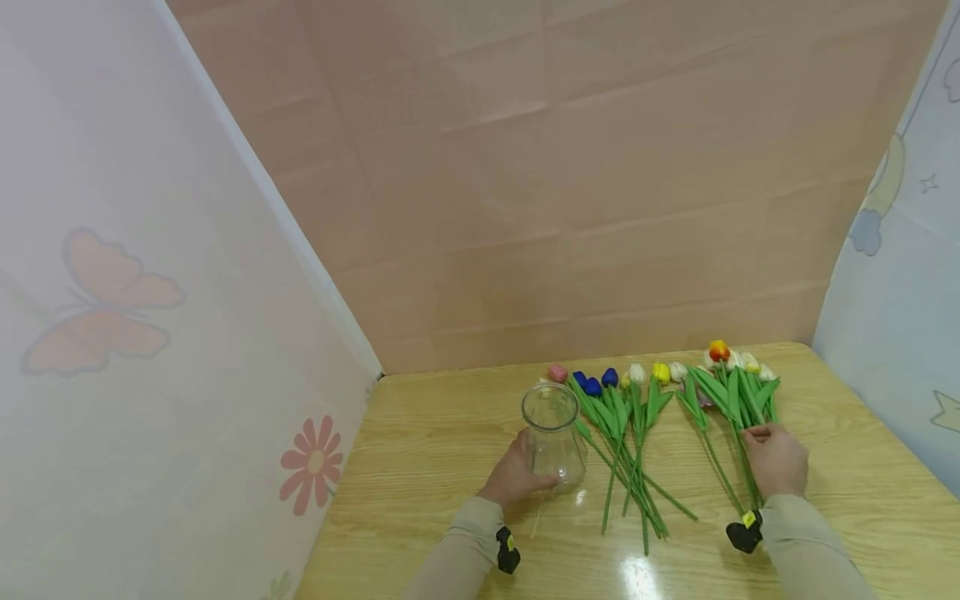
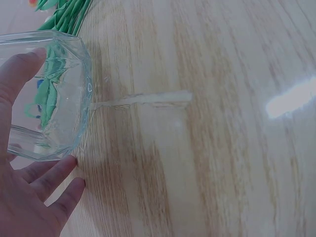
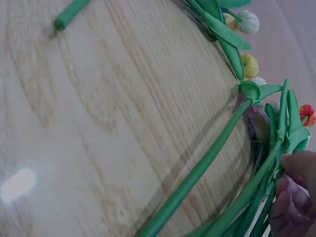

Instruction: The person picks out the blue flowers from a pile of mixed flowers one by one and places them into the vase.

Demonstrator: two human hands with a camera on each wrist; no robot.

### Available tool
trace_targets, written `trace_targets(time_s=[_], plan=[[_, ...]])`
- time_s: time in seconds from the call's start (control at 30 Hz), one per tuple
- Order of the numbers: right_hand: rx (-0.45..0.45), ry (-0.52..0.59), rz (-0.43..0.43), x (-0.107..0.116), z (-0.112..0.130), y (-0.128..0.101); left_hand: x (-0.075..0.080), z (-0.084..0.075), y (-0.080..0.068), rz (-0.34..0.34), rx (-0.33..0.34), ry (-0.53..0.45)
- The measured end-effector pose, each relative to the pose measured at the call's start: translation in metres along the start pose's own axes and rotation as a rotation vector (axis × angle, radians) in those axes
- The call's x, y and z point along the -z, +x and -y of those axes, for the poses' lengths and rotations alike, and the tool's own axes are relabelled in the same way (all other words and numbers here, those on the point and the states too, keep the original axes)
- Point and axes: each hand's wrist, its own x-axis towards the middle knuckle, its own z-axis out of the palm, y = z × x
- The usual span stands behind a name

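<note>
On the table [image 1: 420,450], the middle tulips [image 1: 617,410] spread widest, with the outer tulips [image 1: 733,396] at their 3 o'clock. Both look light, with springy stems, best taken mid-stem. At the middle tulips' 9 o'clock is the vase [image 1: 557,450], probably slick, fragile and heavier, best held round its body. The left hand [image 1: 516,473], at the vase's 8 o'clock, wraps thumb and fingers about it; the right hand [image 1: 780,460], at the outer tulips' 4 o'clock, pinches among their stems. Which stems it has is hidden; whether the vase's base touches the wood cannot be told.
</note>
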Motion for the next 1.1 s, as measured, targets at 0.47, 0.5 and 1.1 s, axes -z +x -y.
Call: trace_targets(time_s=[0.47,0.5,1.1], plan=[[0.193,-0.014,0.073,-0.019,0.048,-0.008,-0.006,0.007,0.000,-0.003,0.004,-0.028],[0.202,-0.012,0.102,-0.022,0.053,-0.010,-0.006,0.008,0.000,-0.004,0.004,-0.027],[0.217,-0.150,0.570,-0.069,0.085,-0.037,0.000,0.000,0.000,-0.011,-0.012,-0.026]])
